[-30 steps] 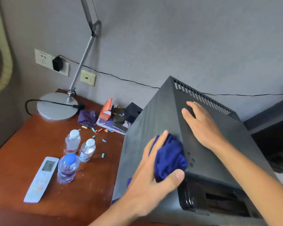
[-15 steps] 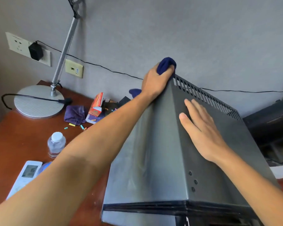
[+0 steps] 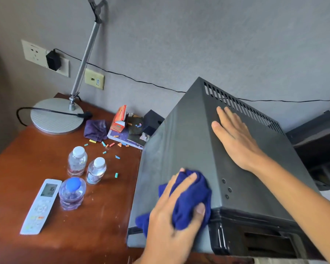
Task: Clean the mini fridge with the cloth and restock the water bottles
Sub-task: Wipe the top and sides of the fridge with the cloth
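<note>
Gripping the cloth at the fridge front edge, left hand; right hand flat atop.

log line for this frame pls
phase: wiping fridge side | left hand: grips blue cloth on mini fridge | right hand: flat on top | water bottles: on desk

**Q:** where's your camera sitting, anyway?

**A:** You've only got the one, worn on your head. It looks forward and down, close over the mini fridge, with both your forearms coming in from the bottom edge.

**Q:** how wide is it?

**A:** Wide. You catch the tabletop on your left and the wall straight ahead. No second view to overlap with.
</note>
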`<move>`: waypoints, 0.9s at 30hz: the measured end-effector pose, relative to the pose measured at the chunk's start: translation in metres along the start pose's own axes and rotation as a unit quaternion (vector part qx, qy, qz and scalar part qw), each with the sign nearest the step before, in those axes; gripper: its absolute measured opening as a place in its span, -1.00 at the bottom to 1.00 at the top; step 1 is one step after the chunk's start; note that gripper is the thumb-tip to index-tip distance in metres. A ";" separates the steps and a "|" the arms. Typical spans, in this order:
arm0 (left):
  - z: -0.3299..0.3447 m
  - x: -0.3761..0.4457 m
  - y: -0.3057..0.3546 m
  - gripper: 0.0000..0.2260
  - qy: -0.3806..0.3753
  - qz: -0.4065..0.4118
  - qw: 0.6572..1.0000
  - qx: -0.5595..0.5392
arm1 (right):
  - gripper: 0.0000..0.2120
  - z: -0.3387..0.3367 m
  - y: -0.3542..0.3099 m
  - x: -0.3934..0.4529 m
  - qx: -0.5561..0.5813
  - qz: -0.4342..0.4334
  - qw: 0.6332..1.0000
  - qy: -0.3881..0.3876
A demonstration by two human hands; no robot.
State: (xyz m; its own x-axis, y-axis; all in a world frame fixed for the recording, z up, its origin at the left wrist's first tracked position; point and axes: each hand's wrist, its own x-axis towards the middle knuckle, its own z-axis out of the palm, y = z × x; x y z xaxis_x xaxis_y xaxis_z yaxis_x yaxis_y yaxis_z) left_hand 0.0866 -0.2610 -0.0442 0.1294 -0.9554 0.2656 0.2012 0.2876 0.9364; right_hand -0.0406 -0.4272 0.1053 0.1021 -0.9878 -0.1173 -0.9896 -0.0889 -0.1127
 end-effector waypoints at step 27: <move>-0.014 0.098 -0.073 -0.61 -0.001 -0.048 0.999 -0.001 | -0.32 -0.005 0.000 0.001 0.051 -0.018 0.999 0.003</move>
State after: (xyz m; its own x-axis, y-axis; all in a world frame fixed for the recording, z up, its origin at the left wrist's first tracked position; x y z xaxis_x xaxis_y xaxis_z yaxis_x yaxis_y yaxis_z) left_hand 0.0985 -0.3744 -0.0900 0.1069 -0.9787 0.1751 0.2145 0.1947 0.9571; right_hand -0.0409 -0.4287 0.1098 0.1355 -0.9852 -0.1052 -0.9699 -0.1102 -0.2171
